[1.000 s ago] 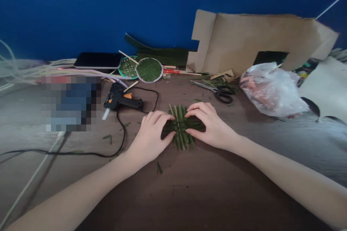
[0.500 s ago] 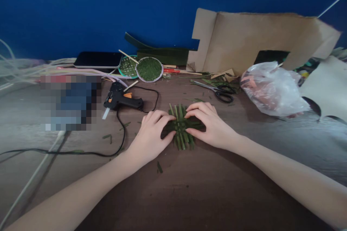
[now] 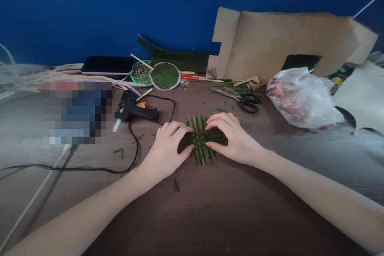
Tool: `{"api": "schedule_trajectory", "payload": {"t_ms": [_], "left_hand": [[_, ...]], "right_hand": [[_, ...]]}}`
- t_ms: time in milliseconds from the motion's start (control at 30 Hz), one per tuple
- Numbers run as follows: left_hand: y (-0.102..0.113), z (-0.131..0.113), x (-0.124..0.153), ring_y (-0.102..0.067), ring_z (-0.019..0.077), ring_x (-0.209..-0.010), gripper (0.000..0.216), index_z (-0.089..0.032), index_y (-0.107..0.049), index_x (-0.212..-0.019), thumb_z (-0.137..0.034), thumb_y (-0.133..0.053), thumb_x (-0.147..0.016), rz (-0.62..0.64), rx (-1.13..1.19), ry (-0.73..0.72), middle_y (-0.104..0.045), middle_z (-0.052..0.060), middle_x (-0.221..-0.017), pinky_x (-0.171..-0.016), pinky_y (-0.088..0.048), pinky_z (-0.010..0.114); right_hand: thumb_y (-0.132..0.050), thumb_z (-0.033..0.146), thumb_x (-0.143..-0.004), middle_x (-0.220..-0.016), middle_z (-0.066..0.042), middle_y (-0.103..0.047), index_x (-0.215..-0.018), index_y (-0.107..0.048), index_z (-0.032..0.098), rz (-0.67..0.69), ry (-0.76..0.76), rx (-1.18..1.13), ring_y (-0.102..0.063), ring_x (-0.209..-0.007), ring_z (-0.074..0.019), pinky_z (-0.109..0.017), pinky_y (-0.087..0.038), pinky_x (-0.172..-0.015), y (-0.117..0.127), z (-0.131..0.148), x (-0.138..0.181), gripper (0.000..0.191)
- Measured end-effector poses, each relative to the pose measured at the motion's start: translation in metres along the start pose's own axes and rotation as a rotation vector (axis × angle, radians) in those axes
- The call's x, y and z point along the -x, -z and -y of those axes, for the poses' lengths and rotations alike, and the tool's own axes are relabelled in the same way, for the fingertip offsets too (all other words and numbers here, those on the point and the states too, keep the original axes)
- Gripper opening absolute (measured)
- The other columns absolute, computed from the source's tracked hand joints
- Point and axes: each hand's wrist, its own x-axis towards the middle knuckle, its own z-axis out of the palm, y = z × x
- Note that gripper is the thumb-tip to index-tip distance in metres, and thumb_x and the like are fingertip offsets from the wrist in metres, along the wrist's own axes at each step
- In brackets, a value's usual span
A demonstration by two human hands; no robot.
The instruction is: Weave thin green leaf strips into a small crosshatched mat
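A small mat of green leaf strips [image 3: 200, 140], woven over and under, lies on the brown table with loose ends sticking out on its sides. From the left, my left hand [image 3: 169, 148] holds its edge with thumb and index fingertip. On the opposite side my right hand [image 3: 231, 138] does the same, thumb and curled fingertips on the strips. Both palms arch over the strip ends at the sides and shade them. A few cut leaf scraps [image 3: 177, 185] lie in front of the mat.
Left of my hands lies a black glue gun [image 3: 136, 108] with its cord. Behind are two round leaf-woven pieces [image 3: 165, 76], a phone [image 3: 108, 65] and scissors [image 3: 240, 99]. A plastic bag [image 3: 306, 98] and cardboard [image 3: 270, 44] stand at the right. A blurred-out patch covers something at left.
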Motion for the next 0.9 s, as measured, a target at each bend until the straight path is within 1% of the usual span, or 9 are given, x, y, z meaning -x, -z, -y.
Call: {"api": "schedule_trajectory", "payload": {"t_ms": [233, 567, 733, 900], "left_hand": [[-0.0002, 0.0017, -0.0001, -0.050, 0.0209, -0.099, 0.021, -0.019, -0.053, -0.100, -0.019, -0.058, -0.080, 0.014, 0.027, -0.016, -0.060, 0.004, -0.101, -0.086, -0.038, 0.037], [-0.0021, 0.0016, -0.0006, -0.050, 0.0212, -0.099, 0.022, -0.019, -0.053, -0.102, -0.019, -0.058, -0.080, 0.008, 0.005, -0.027, -0.060, 0.004, -0.102, -0.084, -0.038, 0.036], [-0.0021, 0.0021, 0.0003, -0.050, 0.0210, -0.100, 0.021, -0.019, -0.053, -0.101, -0.020, -0.058, -0.080, 0.004, 0.008, -0.035, -0.060, 0.004, -0.101, -0.084, -0.038, 0.036], [-0.0005, 0.0010, 0.0010, -0.051, 0.0204, -0.099, 0.020, -0.018, -0.053, -0.098, -0.021, -0.059, -0.079, -0.007, 0.036, -0.038, -0.059, 0.004, -0.100, -0.086, -0.038, 0.036]], "right_hand": [[-0.055, 0.029, -0.083, -0.103, -0.008, -0.057, -0.090, -0.053, 0.021, -0.003, 0.033, 0.032, -0.048, -0.099, -0.0233, -0.039, -0.037, -0.083, -0.0004, -0.0002, 0.0005, 0.012], [-0.054, 0.031, -0.083, -0.103, -0.008, -0.057, -0.091, -0.053, 0.021, 0.001, 0.031, 0.046, -0.048, -0.100, -0.0243, -0.040, -0.036, -0.082, -0.0017, 0.0003, 0.0007, 0.013], [-0.055, 0.031, -0.083, -0.103, -0.008, -0.058, -0.091, -0.053, 0.020, 0.004, 0.026, 0.044, -0.048, -0.099, -0.0228, -0.039, -0.036, -0.082, -0.0009, 0.0001, -0.0001, 0.014], [-0.052, 0.024, -0.083, -0.100, -0.008, -0.058, -0.089, -0.053, 0.020, -0.028, 0.044, -0.009, -0.049, -0.098, -0.0222, -0.039, -0.037, -0.083, 0.0013, -0.0003, 0.0010, 0.007]]}}
